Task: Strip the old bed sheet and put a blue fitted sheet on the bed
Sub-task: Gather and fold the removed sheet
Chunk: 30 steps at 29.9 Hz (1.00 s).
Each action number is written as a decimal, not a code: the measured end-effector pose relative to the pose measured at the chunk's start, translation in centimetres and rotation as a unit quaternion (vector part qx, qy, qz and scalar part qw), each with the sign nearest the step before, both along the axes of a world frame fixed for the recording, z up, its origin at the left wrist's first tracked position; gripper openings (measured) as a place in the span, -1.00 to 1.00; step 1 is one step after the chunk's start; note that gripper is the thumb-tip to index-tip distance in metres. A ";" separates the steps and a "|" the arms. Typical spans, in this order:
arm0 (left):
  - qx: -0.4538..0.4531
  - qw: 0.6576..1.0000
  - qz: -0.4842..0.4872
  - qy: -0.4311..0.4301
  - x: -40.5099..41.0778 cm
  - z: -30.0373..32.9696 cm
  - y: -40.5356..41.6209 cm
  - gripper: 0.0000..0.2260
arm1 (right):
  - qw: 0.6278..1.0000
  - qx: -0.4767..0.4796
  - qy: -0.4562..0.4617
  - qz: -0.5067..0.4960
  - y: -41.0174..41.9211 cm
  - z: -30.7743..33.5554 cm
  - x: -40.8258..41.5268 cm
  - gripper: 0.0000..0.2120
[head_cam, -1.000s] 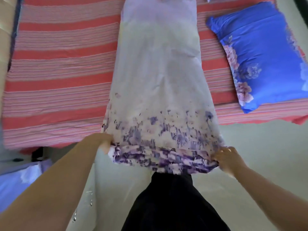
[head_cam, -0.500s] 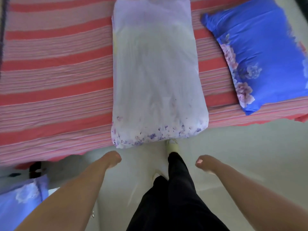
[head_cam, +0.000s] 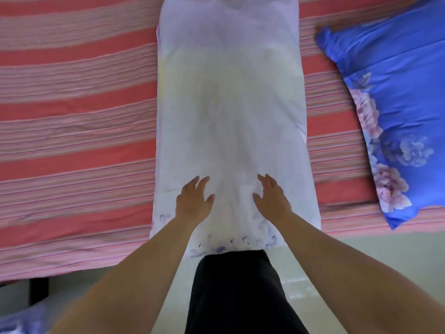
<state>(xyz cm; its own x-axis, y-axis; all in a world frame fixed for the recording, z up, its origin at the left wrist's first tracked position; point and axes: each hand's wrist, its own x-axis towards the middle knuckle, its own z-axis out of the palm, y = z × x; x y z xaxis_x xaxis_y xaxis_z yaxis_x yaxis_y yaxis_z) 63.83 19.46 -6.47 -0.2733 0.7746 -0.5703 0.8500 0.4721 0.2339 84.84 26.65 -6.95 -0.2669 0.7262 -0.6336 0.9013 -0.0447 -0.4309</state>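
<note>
A folded pale lilac sheet (head_cam: 228, 97) with purple flower print along its near edge lies lengthwise across the bed. Under it the bed wears a red and pink striped sheet (head_cam: 77, 131). My left hand (head_cam: 193, 201) and my right hand (head_cam: 272, 201) lie flat on the near end of the folded sheet, fingers straight and spread, side by side. Neither hand holds anything.
A blue pillow (head_cam: 395, 112) with pink flowers lies on the bed at the right. My dark trousers (head_cam: 236, 292) stand against the bed's near edge. Pale floor (head_cam: 373, 266) shows on the right. A bit of blue cloth (head_cam: 21, 321) sits at the bottom left.
One second ago both hands gripped the folded sheet's near edge. They let it drop on the bed, drew back, and have now come forward to rest flat on it.
</note>
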 end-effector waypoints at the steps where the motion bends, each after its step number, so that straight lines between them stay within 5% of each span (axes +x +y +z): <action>1: 0.016 0.999 -0.047 0.011 0.1 -1.3 1.3 -0.48 | 1.000 0.015 0.012 0.022 1.1 -1.0 -0.9 -0.44; 5: 0.110 0.969 -0.218 0.041 -0.6 -7.3 5.2 -0.47 | 0.987 0.080 0.053 0.131 4.3 -6.2 -4.0 -0.43; 8: 0.103 0.955 -0.274 0.054 -3.0 -11.8 7.4 -0.48 | 0.972 0.121 -0.016 0.201 7.0 -11.3 -3.9 -0.42; 11: -0.046 0.992 -0.047 0.107 -10.1 -15.9 6.9 -0.43 | 0.985 0.079 -0.150 -0.024 8.8 -15.7 2.2 -0.38; 15: -0.093 0.930 0.346 0.079 -17.3 -15.9 6.6 -0.21 | 0.902 0.068 -0.219 -0.365 11.1 -16.3 7.8 -0.33; 18: -0.030 0.920 0.387 0.054 -17.9 -16.2 10.1 -0.17 | 0.892 0.102 -0.164 -0.409 15.0 -16.3 5.9 -0.37; 22: 0.021 0.859 0.507 -0.073 -18.7 -15.9 13.3 -0.15 | 0.854 0.056 -0.021 -0.518 19.0 -15.6 3.7 -0.34; 27: 0.023 0.820 0.533 -0.207 -20.2 -14.4 12.2 0.09 | 0.867 0.002 -0.020 -0.499 20.1 -13.9 4.3 -0.32; 30: 0.078 0.802 0.529 -0.267 -18.4 -10.2 11.9 -0.29 | 0.828 0.010 0.065 -0.558 19.6 -11.1 4.3 -0.38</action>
